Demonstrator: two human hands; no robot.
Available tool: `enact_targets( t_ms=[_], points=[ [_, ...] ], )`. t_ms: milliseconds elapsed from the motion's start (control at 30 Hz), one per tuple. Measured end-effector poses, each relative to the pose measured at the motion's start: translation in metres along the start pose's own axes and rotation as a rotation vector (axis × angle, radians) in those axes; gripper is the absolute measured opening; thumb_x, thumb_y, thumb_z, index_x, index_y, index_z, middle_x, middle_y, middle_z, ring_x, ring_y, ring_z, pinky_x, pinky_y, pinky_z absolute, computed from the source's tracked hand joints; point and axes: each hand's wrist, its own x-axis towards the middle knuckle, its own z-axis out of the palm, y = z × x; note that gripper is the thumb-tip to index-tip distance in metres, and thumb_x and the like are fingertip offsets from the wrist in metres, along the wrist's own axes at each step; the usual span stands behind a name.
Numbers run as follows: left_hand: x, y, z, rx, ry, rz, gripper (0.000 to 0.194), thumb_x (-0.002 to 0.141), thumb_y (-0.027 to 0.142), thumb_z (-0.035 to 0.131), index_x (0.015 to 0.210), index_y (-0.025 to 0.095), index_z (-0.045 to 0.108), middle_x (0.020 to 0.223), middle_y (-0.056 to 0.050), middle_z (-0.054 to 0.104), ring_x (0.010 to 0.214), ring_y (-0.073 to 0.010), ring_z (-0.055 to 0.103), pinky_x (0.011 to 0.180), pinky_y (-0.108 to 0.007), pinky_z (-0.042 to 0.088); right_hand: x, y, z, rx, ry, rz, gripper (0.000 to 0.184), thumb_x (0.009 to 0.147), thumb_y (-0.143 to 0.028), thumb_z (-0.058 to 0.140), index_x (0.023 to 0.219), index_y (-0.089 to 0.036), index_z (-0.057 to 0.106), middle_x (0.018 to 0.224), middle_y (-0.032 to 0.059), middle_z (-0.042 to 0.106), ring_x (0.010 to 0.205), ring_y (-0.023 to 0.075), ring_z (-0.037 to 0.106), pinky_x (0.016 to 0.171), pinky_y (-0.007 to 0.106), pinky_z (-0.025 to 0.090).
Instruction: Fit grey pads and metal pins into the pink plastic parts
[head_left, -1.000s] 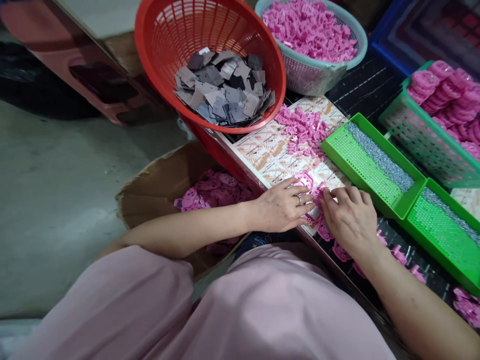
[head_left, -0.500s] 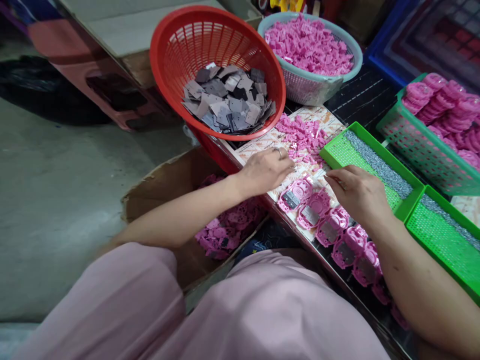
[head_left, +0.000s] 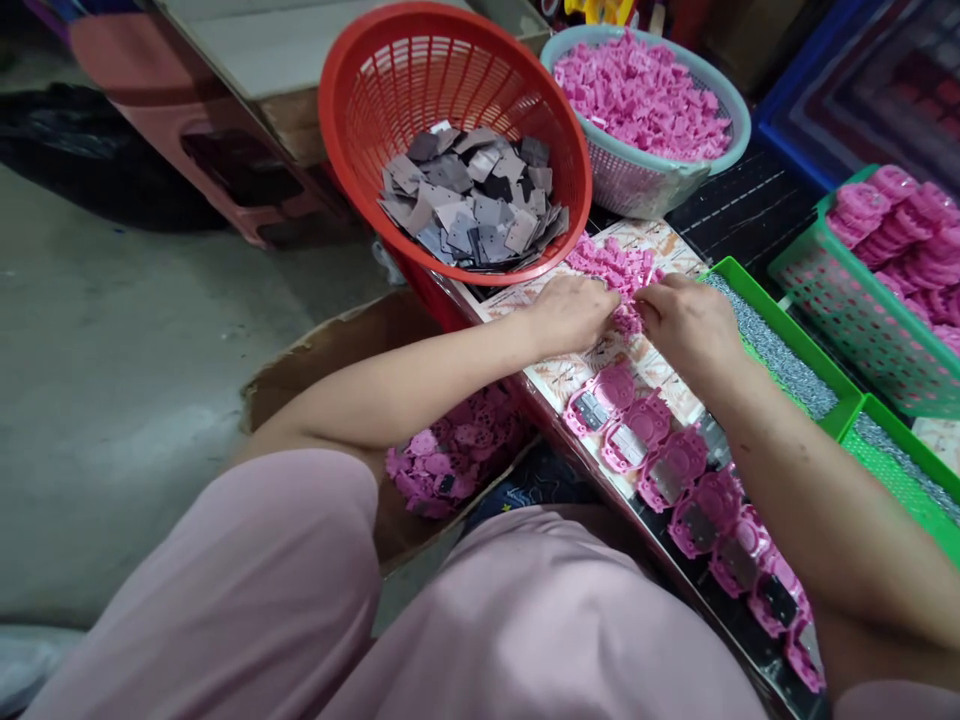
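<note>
Both hands are at the near side of a loose heap of small pink plastic parts [head_left: 615, 262] on the patterned board. My left hand [head_left: 576, 312] has its fingers bent down at the heap, and their tips are hidden. Just right of it, my right hand [head_left: 686, 315] has thumb and fingers pinched together over the heap; whatever is between them is too small to make out. Below the hands, a slanting row of pink plastic casings [head_left: 675, 465] lies along the table edge, with grey or black plates set in them.
A red basket [head_left: 457, 270] of grey plates stands left of the heap. Behind is a pale blue basket [head_left: 720, 165] of pink parts. Green trays [head_left: 847, 415] with small metal pieces and a green basket [head_left: 847, 260] of casings are at right. A cardboard box [head_left: 300, 370] stands below.
Both hands have moved away from the casings, up to the heap of small pink parts. The right fingers have closed into a pinch. The view has shifted slightly.
</note>
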Motion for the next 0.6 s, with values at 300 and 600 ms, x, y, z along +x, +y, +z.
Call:
enact_targets(
  t_ms=[300, 600],
  points=[
    [-0.023, -0.006, -0.005, -0.052, -0.035, -0.018, 0.025, 0.095, 0.026, 0.050, 0.104, 0.012, 0.069, 0.100, -0.011, 0.070, 0.098, -0.0251, 0.065, 0.085, -0.036, 0.048, 0.023, 0.002, 0.014, -0.037, 0.062, -0.165, 0.023, 0.090, -0.022, 0.048, 0.096, -0.016, 0.070, 0.107, 0.0134, 0.065, 0.089, 0.0231, 0.056, 0.057, 0.032, 0.027],
    [-0.024, -0.004, -0.002, -0.627, 0.049, -0.120, 0.028, 0.097, 0.026, 0.048, 0.090, 0.012, 0.070, 0.076, -0.005, 0.069, 0.074, -0.0145, 0.064, 0.075, -0.028, 0.048, -0.014, 0.016, 0.010, 0.089, 0.505, -0.447, 0.013, 0.093, -0.025, 0.054, 0.097, -0.019, 0.064, 0.101, 0.0040, 0.074, 0.086, 0.0135, 0.067, 0.073, 0.026, 0.047]
  ],
)
